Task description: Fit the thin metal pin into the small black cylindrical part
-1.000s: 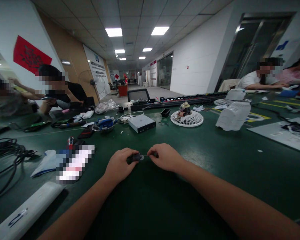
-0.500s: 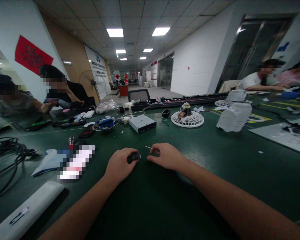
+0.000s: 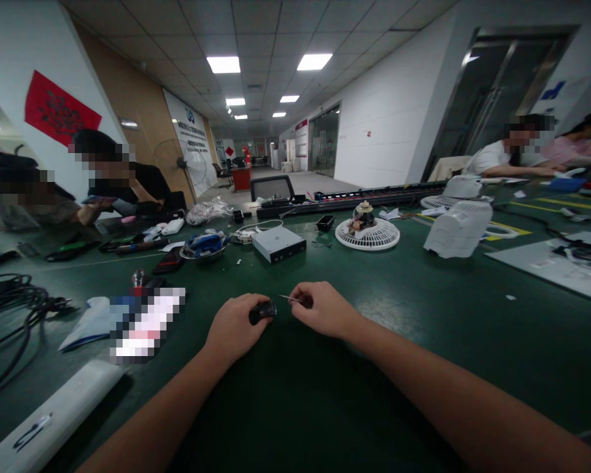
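Fingertips (image 3: pixel 295 311) of the right hand (image 3: pixel 328 310) pinching a thin, pale shaft (image 3: pixel 288 297), free end pointing toward the left hand (image 3: pixel 233 325). Left thumb and fingers curled round a short black piece (image 3: pixel 262 312), its end facing the right hand; narrow gap between shaft and piece, not touching. Both pieces on the near side of the silver box (image 3: pixel 278 245), black piece before its left half, shaft before its right half. Cannot tell whether either hand rests on the green tabletop (image 3: pixel 256 414). Just left of the silver box: metal bowl (image 3: pixel 209 259) heaped with blue material (image 3: pixel 204 243); beyond that, crumpled clear plastic (image 3: pixel 209 210). To its right, black tray (image 3: pixel 326 223), then white fan grille (image 3: pixel 374 238) bearing a motor (image 3: pixel 365 214); farther right, white housing (image 3: pixel 458 230). Well to its near left: black cables (image 3: pixel 22 309), pale blue packet (image 3: pixel 91 322), long white case (image 3: pixel 54 420). Beyond the silver box, long black bar (image 3: pixel 354 198) and chair back (image 3: pixel 272 188). Seated person in black (image 3: pixel 138 187) far left of it; another in white (image 3: pixel 495 159) far right.
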Action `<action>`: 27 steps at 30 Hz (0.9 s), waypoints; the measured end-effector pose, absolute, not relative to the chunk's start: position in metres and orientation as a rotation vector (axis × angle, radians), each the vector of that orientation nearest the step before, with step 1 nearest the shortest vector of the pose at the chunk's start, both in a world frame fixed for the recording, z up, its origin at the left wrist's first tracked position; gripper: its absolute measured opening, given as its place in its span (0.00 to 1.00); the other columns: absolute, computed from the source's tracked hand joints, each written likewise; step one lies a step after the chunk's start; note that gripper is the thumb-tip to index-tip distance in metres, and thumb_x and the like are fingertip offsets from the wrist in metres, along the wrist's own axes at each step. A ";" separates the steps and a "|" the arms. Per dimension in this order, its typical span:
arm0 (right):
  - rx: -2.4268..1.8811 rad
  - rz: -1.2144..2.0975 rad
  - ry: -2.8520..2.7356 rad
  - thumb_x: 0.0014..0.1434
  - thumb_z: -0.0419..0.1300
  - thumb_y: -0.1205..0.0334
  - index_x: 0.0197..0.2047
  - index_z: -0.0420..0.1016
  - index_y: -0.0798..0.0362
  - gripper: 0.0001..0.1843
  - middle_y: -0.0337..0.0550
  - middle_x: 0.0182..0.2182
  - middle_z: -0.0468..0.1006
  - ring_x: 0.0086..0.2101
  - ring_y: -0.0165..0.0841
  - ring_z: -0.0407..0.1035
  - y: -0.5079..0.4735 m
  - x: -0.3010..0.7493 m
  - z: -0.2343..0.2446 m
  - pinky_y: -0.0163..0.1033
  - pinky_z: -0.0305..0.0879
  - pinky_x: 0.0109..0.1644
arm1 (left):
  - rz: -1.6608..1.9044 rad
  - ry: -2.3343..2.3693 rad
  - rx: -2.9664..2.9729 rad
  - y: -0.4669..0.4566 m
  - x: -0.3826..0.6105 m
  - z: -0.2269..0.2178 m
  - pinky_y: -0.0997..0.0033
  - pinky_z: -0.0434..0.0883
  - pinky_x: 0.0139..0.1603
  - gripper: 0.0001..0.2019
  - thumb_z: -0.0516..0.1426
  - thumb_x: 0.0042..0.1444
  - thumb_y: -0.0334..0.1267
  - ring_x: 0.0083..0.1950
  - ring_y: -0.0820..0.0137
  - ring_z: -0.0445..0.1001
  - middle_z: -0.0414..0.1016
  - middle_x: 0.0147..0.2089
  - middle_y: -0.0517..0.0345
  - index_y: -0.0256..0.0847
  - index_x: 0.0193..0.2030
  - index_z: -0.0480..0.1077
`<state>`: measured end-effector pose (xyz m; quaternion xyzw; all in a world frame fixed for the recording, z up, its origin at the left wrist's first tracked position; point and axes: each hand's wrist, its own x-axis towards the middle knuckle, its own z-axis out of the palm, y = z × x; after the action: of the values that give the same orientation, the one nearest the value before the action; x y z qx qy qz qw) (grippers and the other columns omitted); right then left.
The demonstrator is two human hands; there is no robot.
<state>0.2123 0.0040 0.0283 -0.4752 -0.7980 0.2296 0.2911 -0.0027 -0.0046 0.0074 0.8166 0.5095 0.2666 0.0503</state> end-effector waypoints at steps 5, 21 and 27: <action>-1.206 0.772 -2.073 0.61 0.52 0.64 0.40 0.76 0.55 0.11 0.37 0.26 0.73 0.25 0.27 0.64 0.007 0.211 0.029 0.32 0.55 0.27 | 0.844 1.516 2.499 -0.005 -0.003 0.008 0.61 0.71 0.45 0.14 0.62 0.52 0.37 0.43 0.62 0.76 0.79 0.43 0.57 0.46 0.47 0.73; -0.994 0.629 -2.156 0.53 0.65 0.69 0.35 0.81 0.51 0.06 0.39 0.33 0.78 0.35 0.30 0.71 0.006 0.210 0.024 0.35 0.64 0.42 | 0.879 1.284 2.538 -0.010 -0.002 0.008 0.62 0.71 0.45 0.15 0.63 0.53 0.39 0.45 0.63 0.75 0.78 0.44 0.56 0.45 0.48 0.72; -1.087 1.019 -1.874 0.46 0.69 0.63 0.36 0.76 0.56 0.12 0.39 0.31 0.77 0.29 0.29 0.69 0.011 0.208 0.015 0.34 0.64 0.33 | 0.956 1.174 2.559 -0.012 -0.002 0.011 0.62 0.70 0.47 0.13 0.62 0.55 0.37 0.46 0.64 0.74 0.77 0.44 0.56 0.44 0.47 0.72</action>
<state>0.2080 0.0114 0.0153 -0.4227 -0.7286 0.3964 0.3652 -0.0021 -0.0117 0.0105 0.8576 0.3935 0.3205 0.0839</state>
